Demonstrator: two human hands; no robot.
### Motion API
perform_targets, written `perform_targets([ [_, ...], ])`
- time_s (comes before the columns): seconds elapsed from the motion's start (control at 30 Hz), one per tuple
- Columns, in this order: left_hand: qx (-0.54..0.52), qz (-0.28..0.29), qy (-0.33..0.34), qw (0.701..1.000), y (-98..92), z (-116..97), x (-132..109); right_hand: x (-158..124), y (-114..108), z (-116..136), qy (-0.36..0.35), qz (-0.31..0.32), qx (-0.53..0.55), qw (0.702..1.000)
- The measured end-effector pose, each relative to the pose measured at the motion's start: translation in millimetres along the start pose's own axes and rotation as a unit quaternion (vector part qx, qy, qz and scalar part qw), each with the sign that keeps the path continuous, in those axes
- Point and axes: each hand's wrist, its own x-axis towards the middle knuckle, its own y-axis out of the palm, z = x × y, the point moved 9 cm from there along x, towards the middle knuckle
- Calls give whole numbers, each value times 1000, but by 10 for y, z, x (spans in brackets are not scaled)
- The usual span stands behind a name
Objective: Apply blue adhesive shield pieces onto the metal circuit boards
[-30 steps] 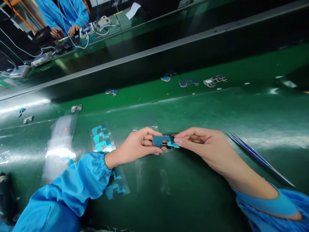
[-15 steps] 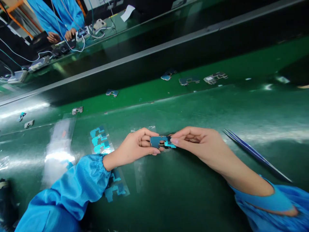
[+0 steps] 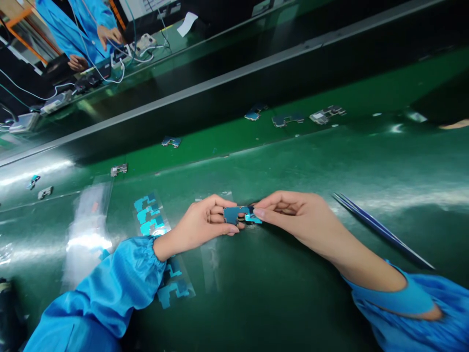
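Observation:
Above the green table, a small blue circuit board [image 3: 232, 215] is held between both hands. My left hand [image 3: 203, 217] pinches its left end, with thumb below and fingers above. At its right end, my right hand [image 3: 289, 210] closes thumb and fingers on the board, where a shiny light-blue film piece [image 3: 253, 218] lies on the surface. Its fingertips cover part of that end. Beside my left forearm lies a clear sheet of blue film stickers [image 3: 150, 215], partly under the sleeve. Blue tweezers [image 3: 383, 231] rest right of my right hand.
Several boards lie along the bright green strip behind, among them a blue board [image 3: 287, 120] and a silver one [image 3: 327, 115]. Clear plastic bags [image 3: 88, 230] lie at left. Across the divider, a co-worker's hands [image 3: 110, 36] are among cables and devices.
My hands and the board stay together, shifting only slightly left in view. The film at the right end catches light differently. The co-worker's one hand has lifted.

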Motion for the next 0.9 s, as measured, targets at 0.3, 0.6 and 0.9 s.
perform_targets([
  [0.3, 21, -2, -6, 1000, 6, -7, -10, -10, 13, 59, -5, 0, -4, 1000],
  [0.6, 27, -2, -4, 1000, 9, -7, -5, -2, 25, 45, -4, 2, -5, 1000],
  [0.9, 26, -1, 1, 1000, -4, 8, 2, -17, 68, 106, -15, -3, -1, 1000],
])
